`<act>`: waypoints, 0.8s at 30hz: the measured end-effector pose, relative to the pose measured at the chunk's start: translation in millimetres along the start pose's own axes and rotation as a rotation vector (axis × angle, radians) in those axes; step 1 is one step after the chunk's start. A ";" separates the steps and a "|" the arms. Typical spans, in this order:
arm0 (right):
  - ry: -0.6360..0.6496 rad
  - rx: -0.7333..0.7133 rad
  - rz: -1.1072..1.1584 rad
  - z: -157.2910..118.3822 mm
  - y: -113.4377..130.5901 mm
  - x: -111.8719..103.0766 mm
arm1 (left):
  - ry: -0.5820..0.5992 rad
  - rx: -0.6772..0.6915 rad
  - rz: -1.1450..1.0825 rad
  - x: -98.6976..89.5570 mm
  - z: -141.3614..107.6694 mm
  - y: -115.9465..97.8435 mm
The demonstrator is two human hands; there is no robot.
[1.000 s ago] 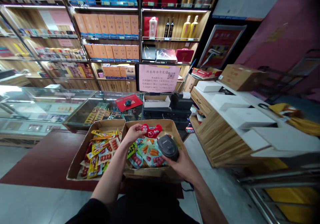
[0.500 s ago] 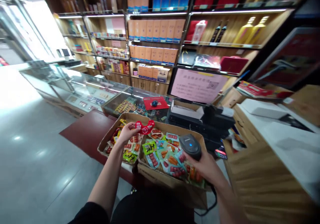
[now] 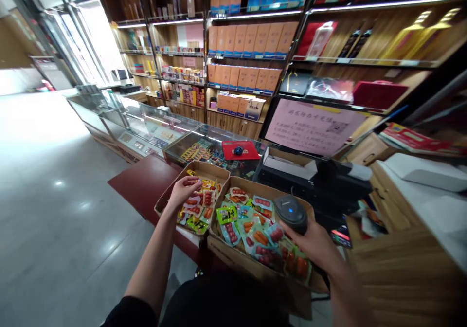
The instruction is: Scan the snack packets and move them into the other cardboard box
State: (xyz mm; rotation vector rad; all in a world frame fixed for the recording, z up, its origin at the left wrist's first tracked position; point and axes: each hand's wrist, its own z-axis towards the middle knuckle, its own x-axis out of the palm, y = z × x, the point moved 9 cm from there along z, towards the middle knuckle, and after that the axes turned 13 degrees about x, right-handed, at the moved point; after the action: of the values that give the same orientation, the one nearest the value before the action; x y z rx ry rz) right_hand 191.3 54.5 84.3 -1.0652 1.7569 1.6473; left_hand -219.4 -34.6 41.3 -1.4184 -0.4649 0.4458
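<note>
Left hand: I have my left hand [image 3: 185,190] above the left cardboard box [image 3: 160,208], palm down with the fingers loosely bent; I cannot tell whether anything is between the fingertips.
Right hand: my right hand [image 3: 318,243] is closed around the dark barcode scanner [image 3: 292,214].
Barcode scanner: I hold it over the right end of the right cardboard box [image 3: 233,256], with a blue light on its top.
Boxes: they stand side by side in front of me, the left one holding yellow, red and green snack packets [image 3: 194,210], the right one holding sealed sausage packets [image 3: 260,238].
Counter: beyond my boxes, a red sheet [image 3: 251,151] lies on the glass counter [image 3: 182,148], a small dark blue object [image 3: 238,150] on it.
Screen: a pink handwritten sign [image 3: 315,126] covers most of it, behind the open white box [image 3: 290,166].
</note>
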 end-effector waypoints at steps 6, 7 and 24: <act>-0.080 0.137 0.027 -23.0 -29.3 -16.6 | 0.312 0.084 0.086 104.9 10.5 13.3; -0.107 0.153 0.043 -29.1 -32.7 -20.6 | 0.360 0.094 0.084 123.9 10.7 16.5; -0.319 0.346 0.262 -115.8 -60.0 -37.9 | 1.040 0.523 0.987 331.5 -21.4 78.0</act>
State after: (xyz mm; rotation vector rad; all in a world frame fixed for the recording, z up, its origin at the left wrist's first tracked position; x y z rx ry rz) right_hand 278.7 -48.8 95.8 -0.4060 1.9251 1.4827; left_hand 66.6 139.4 -24.6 -1.0849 1.1635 0.4760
